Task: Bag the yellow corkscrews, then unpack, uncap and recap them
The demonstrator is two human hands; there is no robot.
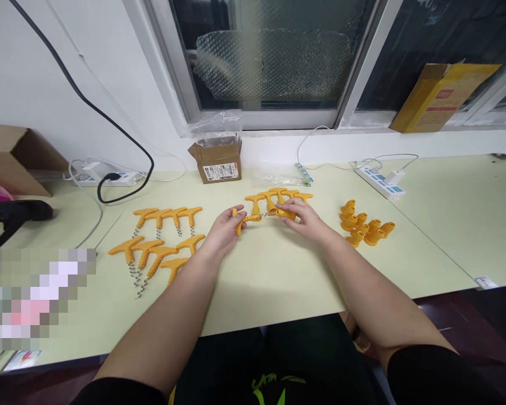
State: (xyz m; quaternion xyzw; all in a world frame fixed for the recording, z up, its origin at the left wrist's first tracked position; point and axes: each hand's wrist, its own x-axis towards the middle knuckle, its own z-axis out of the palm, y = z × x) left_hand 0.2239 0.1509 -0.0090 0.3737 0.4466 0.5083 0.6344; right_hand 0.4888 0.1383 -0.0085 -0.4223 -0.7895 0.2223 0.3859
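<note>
My left hand point(229, 229) is closed on the yellow T-handle of a corkscrew point(250, 218), its metal spiral pointing right. In my right hand point(301, 218) is a yellow hollow sleeve point(285, 214), its opening turned toward the spiral's tip. The tip is at or very close to that opening; I cannot tell if it is inside. Just behind my hands stands a row of yellow T-handled pieces with sleeves point(256, 206). Left of my left arm lie several corkscrews with bare spirals point(146, 249). Several loose yellow sleeves point(365, 228) stand grouped to the right.
An opened small cardboard box point(217, 162) and clear plastic packaging point(278, 173) are by the wall. Power strips point(379, 183) with cables are at the back, and a black cable point(129, 145) hangs at left. A larger carton point(19, 157) is on the far left.
</note>
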